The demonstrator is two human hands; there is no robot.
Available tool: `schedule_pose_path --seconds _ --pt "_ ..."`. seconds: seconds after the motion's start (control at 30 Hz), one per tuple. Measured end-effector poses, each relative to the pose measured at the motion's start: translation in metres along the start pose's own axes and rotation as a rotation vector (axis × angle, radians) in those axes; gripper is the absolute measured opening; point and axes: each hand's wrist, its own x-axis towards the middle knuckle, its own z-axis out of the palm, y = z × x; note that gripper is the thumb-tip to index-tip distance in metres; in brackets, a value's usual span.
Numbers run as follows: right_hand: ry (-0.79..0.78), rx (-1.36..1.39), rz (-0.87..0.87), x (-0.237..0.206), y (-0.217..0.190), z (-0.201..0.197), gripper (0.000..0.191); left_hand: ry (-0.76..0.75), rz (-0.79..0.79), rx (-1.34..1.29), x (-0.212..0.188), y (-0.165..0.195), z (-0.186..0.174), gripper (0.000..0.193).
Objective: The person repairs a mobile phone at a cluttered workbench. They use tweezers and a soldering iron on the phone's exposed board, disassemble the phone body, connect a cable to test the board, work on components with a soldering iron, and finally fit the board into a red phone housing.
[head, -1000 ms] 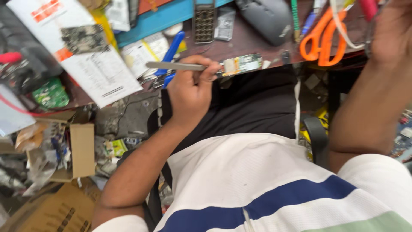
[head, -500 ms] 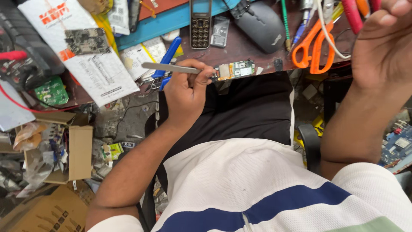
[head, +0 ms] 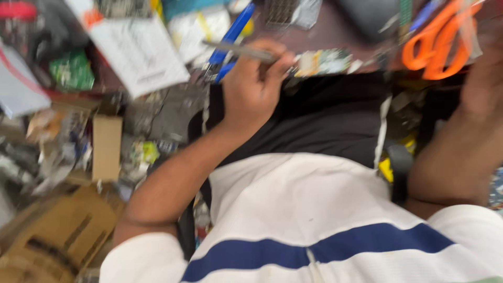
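The dark brown surface runs across the top of the frame, crowded with clutter: a white printed sheet at upper left, a green circuit board beside it, blue-handled pliers near the middle, and orange scissors at upper right. Below the surface edge, at the left, lie a small cardboard box and a larger brown carton among scraps — all of it blurred.

The left hand sits at upper centre, its fingers pinched together on a slim metal tool that lies nearly level, pointing toward the left. Just right of that hand, at the surface edge, is a small circuit board, pale green and yellow, long and narrow; whether the tool's tip touches it cannot be told.

The right hand is raised at the right edge, smeared by motion — whether it is spread or closed cannot be told.
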Motion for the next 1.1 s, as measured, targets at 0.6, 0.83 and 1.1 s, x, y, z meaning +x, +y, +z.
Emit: schedule_pose_path --seconds 0.6,0.83,1.1 --pt "-0.317 -0.081 -0.37 -0.034 0.069 0.075 0.023 -0.052 0.0 -0.067 -0.002 -0.006 0.0 0.016" --pt "-0.352 -0.071 -0.412 -0.029 0.075 0.075 0.023 -0.079 -0.049 -0.167 -0.004 -0.009 -0.002 0.015" --pt "-0.385 -0.075 -0.431 -0.024 0.074 0.076 0.026 -0.086 -0.119 -0.256 -0.006 -0.009 -0.003 0.014"
